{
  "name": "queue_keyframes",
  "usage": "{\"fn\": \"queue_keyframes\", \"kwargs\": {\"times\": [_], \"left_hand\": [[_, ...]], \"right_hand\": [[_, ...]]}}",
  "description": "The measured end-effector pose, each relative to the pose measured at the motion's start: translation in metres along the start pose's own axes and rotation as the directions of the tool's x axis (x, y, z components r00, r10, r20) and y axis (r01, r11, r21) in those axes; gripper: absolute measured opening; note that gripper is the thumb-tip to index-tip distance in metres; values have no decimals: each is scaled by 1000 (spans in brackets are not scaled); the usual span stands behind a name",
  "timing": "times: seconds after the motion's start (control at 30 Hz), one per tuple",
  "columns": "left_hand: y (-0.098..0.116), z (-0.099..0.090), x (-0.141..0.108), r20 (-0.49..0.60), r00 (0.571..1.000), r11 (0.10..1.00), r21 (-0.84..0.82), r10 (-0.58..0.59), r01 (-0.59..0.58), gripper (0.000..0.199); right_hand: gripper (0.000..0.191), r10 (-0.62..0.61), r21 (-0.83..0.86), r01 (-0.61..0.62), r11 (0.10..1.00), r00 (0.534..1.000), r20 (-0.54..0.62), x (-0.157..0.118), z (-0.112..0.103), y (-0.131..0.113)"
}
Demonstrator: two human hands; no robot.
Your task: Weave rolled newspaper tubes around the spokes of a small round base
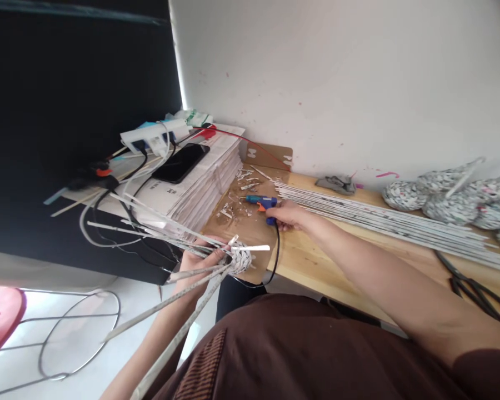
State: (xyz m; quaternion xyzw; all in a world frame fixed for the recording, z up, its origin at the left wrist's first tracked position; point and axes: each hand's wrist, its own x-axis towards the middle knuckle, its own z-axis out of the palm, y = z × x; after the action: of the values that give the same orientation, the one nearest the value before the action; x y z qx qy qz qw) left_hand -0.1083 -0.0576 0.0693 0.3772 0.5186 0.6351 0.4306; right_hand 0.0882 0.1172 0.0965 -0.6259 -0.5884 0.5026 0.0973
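Note:
A small woven piece of rolled newspaper (241,260), with several long paper tubes fanning out to the left, is gripped in my left hand (206,250). One short white tube end points right across it. Over the brown cardboard, my right hand (286,215) has its fingers wrapped round the handle of a blue hot glue gun (263,201) with an orange trigger. The gun's nozzle points left, and its black cord (278,255) hangs down toward the front edge. Paper scraps (233,210) lie around the nozzle.
A stack of paper (208,189) bears a black phone (182,162) and a white power strip (154,138) with cables. Rolled paper tubes (383,222) lie along the wooden table; scissors (475,286) and woven paper balls (404,195) are to the right. A pink stool (2,316) stands lower left.

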Motion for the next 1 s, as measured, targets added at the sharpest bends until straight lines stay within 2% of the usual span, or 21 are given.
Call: {"fn": "queue_keyframes", "kwargs": {"times": [0.13,0.2,0.23,0.4,0.53,0.63,0.73,0.9,1.0], "left_hand": [[-3,-3,0,-2,1000,999,-50,-3,2,28],[-5,-6,1,2,1000,997,-74,-12,12,27],[-5,-7,1,4,1000,997,-79,-20,21,27],[-9,-12,6,44,997,995,-72,-70,73,28],[-5,-8,8,74,990,986,-111,-118,125,29],[2,-2,9,123,977,968,-163,-172,190,31],[6,2,8,149,970,963,-164,-192,215,33],[3,-3,4,165,970,976,-91,-179,196,28],[-1,-9,0,159,971,980,-67,-177,189,27]], "right_hand": [[16,15,148,-39,988,987,162,-6,-4,2],[10,-18,238,-35,971,976,219,-13,-5,5],[6,-45,282,-22,959,973,228,-18,-5,7],[26,-211,520,77,851,956,202,-52,-6,25],[31,-298,595,124,794,932,203,-83,-11,41],[32,-302,606,119,786,930,210,-99,-15,48],[31,-296,580,150,801,941,166,-102,-15,50],[45,-276,443,222,869,959,61,-85,-4,50],[43,-297,361,263,895,954,41,-69,5,53]]}}
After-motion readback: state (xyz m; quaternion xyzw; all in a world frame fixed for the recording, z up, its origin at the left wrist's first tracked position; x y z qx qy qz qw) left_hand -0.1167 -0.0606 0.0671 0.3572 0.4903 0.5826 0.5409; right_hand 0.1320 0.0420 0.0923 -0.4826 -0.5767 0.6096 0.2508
